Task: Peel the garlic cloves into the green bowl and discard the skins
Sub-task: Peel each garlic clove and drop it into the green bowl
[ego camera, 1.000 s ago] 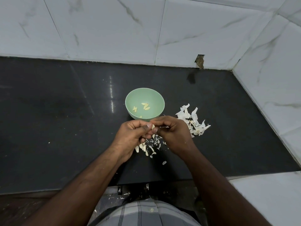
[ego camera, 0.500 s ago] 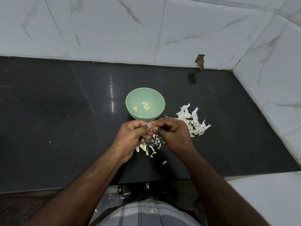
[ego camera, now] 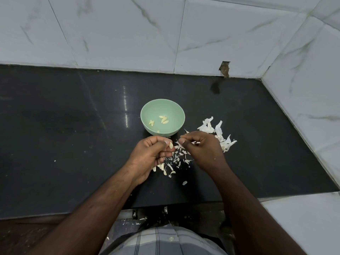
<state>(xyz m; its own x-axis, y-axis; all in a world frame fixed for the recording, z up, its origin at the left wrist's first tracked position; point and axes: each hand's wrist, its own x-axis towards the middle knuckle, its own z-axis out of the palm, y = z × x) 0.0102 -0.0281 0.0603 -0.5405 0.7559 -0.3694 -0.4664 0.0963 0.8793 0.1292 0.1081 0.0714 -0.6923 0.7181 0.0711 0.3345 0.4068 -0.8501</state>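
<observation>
Black polished stone counter (ego camera: pixel 73 144), backed by white marble-veined wall tiles (ego camera: pixel 128 34) that wrap round at the right corner.

Small pale peeled garlic clove (ego camera: pixel 171 145) sits at frame centre, pinched between thumb and fingertips of the left hand (ego camera: pixel 152 155); fingers curled round it. Right hand (ego camera: pixel 200 150), just beside at 3 o'clock and not touching, has curled fingers pinching a thin white scrap of skin (ego camera: pixel 195 142).

Round pale-green bowl (ego camera: pixel 176 109) stands at 12 o'clock from the hands, near the knuckles, with several peeled cloves (ego camera: pixel 163 119) in its bottom.

Small white skin flakes (ego camera: pixel 176 159) lie scattered on the counter below and between the hands. Larger heap of papery white skins (ego camera: pixel 219 133) at 2 o'clock, partly behind the right hand.

Chipped hole in the tile (ego camera: pixel 224 68) at the wall's foot, 1 o'clock. Checked grey cloth (ego camera: pixel 161 242) at 6 o'clock.
</observation>
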